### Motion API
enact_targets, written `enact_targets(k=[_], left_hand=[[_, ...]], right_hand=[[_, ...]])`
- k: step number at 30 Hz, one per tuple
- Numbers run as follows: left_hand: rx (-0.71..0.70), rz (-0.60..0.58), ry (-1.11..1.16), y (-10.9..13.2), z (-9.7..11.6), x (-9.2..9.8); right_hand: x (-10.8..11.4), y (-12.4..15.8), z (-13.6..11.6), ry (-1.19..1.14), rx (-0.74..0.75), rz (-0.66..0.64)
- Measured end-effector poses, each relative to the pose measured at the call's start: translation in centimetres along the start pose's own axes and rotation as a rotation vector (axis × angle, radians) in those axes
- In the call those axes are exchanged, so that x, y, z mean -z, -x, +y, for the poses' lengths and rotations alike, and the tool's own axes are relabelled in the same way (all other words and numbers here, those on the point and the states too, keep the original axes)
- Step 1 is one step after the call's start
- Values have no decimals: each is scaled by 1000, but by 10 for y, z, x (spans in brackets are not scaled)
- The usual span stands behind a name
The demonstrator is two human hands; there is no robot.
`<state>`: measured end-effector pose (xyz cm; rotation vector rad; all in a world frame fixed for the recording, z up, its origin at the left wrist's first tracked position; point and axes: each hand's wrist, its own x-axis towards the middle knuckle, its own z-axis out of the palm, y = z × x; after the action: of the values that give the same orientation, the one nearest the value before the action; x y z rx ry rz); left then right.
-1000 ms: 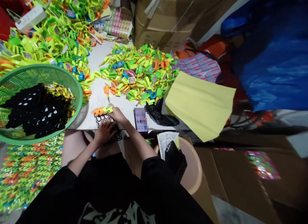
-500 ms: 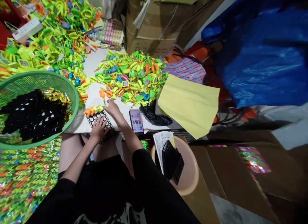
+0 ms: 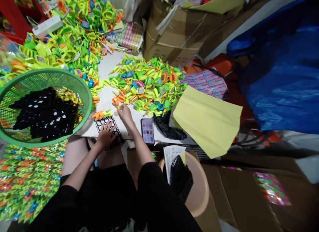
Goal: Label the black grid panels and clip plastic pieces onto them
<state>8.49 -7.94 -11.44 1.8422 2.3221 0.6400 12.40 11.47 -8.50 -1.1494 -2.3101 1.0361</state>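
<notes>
My left hand (image 3: 106, 134) lies flat with fingers spread on a black tray with honeycomb holes (image 3: 117, 128) at the table's front edge. A short row of orange and yellow plastic toy pieces (image 3: 102, 114) stands along the tray's far edge. To the right of it, my right hand (image 3: 126, 115) has its fingers pinched at an orange plastic toy piece (image 3: 115, 101), just in front of the loose pile. That pile of yellow, green and orange toy pieces (image 3: 149, 82) has several small picture faces among them.
A green basket (image 3: 87, 92) with black trays stands left. Right of my hands lie a phone (image 3: 148, 131), a black plastic bag (image 3: 171, 129) and a yellow sheet (image 3: 208, 119). A pale bucket (image 3: 201, 192) stands below, and a cardboard box (image 3: 171, 36) is behind.
The view has shifted, so most things sit further right. My right hand has drawn the orange piece slightly nearer, away from the pile. My left hand stays on the tray.
</notes>
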Motion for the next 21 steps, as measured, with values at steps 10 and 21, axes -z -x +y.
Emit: enact_targets(k=[10, 21], left_hand=[[-7, 4, 7, 1, -1, -3], [-7, 22, -14, 4, 1, -2]], right_hand=[[-12, 34, 0, -688, -12, -215], [-5, 32, -7, -450, 159, -204]])
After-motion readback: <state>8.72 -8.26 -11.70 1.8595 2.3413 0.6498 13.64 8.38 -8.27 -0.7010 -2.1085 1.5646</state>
